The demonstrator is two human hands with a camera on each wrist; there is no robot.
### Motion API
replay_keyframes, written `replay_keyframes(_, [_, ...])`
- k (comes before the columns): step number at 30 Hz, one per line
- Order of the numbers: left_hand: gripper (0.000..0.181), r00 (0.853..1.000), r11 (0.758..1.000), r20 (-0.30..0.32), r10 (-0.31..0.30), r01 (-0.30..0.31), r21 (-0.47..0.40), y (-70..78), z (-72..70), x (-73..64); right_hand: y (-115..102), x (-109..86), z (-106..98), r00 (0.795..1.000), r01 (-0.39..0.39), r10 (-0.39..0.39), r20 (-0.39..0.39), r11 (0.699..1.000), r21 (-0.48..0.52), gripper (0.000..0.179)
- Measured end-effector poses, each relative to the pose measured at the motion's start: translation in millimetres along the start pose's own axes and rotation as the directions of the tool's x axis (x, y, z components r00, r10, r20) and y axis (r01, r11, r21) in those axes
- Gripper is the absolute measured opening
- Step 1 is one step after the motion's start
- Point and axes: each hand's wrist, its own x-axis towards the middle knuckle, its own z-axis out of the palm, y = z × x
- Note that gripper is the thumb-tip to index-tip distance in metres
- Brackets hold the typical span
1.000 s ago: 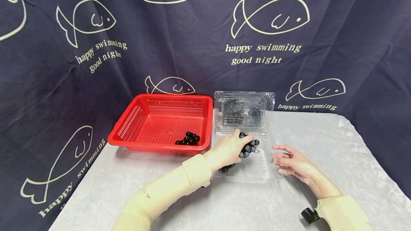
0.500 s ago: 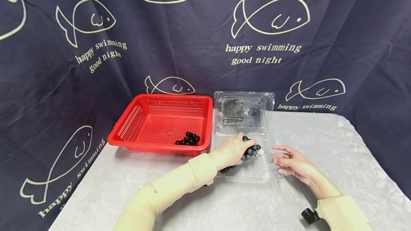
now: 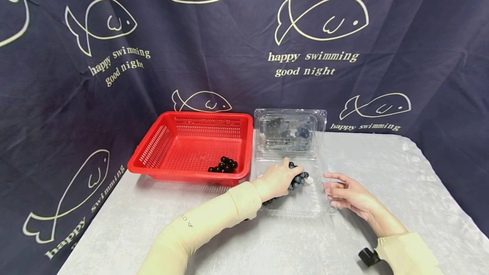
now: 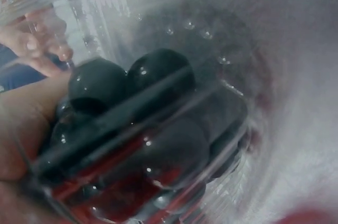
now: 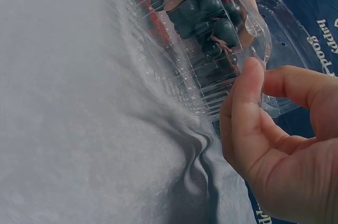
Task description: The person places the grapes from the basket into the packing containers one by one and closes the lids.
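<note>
My left hand (image 3: 276,178) reaches over the clear plastic clamshell box (image 3: 305,207) and grips a bunch of dark grapes (image 3: 296,182) low inside its base. Through the clear wall, the left wrist view shows the grapes (image 4: 161,76) close up beside my fingers. A brownish stem (image 5: 224,47) pokes from the bunch in the right wrist view. Other dark grapes (image 3: 269,201) lie at the box's near left, partly hidden by my left forearm. My right hand (image 3: 351,196) is at the box's right side, relaxed fingers bent, fingertips right at the rim (image 5: 264,39).
The box's lid (image 3: 290,133) stands raised at the back, with dark shapes showing through or reflected in it. Left of the box is a red plastic basket (image 3: 153,169) with a small bunch of grapes (image 3: 225,164) in its near right corner. A dark curtain (image 3: 244,54) hangs behind the table.
My left hand has moved slightly right and down with the grape bunch, deeper over the box's base, and then nearly stopped. The right hand has stayed in place.
</note>
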Motion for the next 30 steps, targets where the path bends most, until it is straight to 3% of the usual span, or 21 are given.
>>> replay_keyframes(13, [0.075,1.0,0.999,0.016,-0.022,0.022,-0.034,3.1,-0.2,-1.0,2.0,1.2,-0.6,1.0,0.002,-0.002,-0.007,1.0,-0.007,0.045])
replay_keyframes(21, [0.077,1.0,0.998,-0.008,-0.014,0.014,-0.054,1.8,0.9,-3.6,2.6,1.0,1.5,1.0,0.001,-0.001,-0.018,1.0,-0.021,0.053])
replay_keyframes(30, [0.074,1.0,0.994,-0.006,-0.013,0.012,-0.109,2.2,-7.3,-10.9,3.2,0.7,1.9,1.0,0.004,-0.004,-0.016,1.0,-0.017,0.054])
